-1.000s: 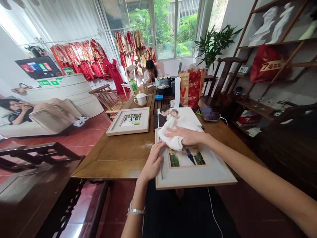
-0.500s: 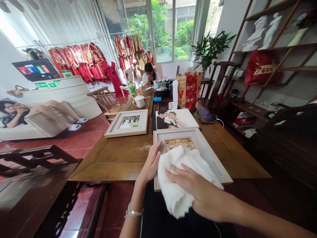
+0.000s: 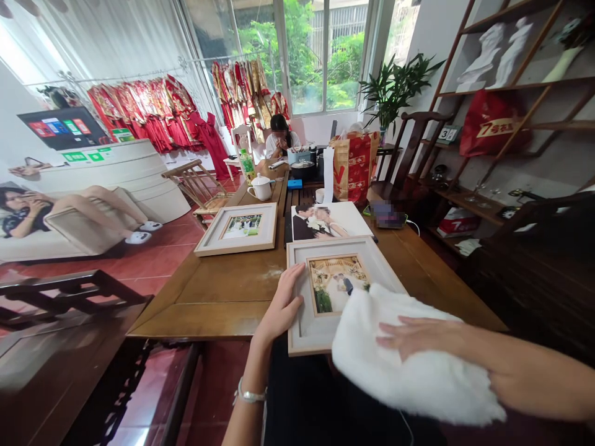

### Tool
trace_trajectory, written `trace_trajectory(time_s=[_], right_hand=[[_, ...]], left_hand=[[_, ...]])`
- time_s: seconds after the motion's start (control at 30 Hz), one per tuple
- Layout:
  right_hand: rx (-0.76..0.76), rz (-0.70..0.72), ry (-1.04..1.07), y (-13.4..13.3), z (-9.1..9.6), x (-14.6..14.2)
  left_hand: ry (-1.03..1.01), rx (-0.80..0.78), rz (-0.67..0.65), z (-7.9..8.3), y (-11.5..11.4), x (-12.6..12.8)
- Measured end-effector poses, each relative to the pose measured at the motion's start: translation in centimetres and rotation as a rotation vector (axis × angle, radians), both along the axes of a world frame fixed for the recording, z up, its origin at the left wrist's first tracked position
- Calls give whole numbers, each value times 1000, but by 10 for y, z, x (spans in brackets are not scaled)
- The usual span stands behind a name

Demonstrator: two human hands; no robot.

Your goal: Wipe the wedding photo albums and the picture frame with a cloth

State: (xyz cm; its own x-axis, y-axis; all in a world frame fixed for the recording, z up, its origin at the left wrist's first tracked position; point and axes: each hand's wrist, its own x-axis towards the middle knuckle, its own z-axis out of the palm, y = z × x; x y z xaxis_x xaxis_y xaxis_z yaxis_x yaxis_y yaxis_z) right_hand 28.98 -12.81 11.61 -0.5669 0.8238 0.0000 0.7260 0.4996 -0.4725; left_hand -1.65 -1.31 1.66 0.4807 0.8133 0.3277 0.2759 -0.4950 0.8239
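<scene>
A light wooden picture frame (image 3: 294,297) with a wide pale mat juts over the table's near edge, tilted toward me. Inside it is a wedding photo (image 3: 337,282) of a couple under an arch. My left hand (image 3: 283,303) grips the frame's left edge, fingertips on its border. Over the lower right corner spreads a white fluffy cloth (image 3: 367,347), hiding that corner and part of the photo. My right hand (image 3: 413,337) holds this cloth from above with fingers stretched across it; its thumb is hidden.
On the wooden table (image 3: 223,294) lie a second framed photo (image 3: 218,241) and an unframed couple print (image 3: 330,222). Behind them stand a lidded white cup (image 3: 261,187), a drink bottle (image 3: 246,167) and a red-and-tan bag (image 3: 356,167). A person (image 3: 281,139) sits at the far end.
My right hand has swept the cloth right and toward me, uncovering most of the photo. The left hand keeps its place on the frame's left edge.
</scene>
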Motion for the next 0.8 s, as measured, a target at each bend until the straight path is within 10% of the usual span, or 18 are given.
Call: trace_trajectory(time_s=[0.23,0.53,0.8], right_hand=[[133,-261,202,52,-6,34],[397,-294,14,145,-78,22],[359,-199,-199,125,-74,-9]], left_hand=[[15,-5,-2,2,-1,0],[6,-24,28,2,-1,1],[10,-25,39,3,-1,2]])
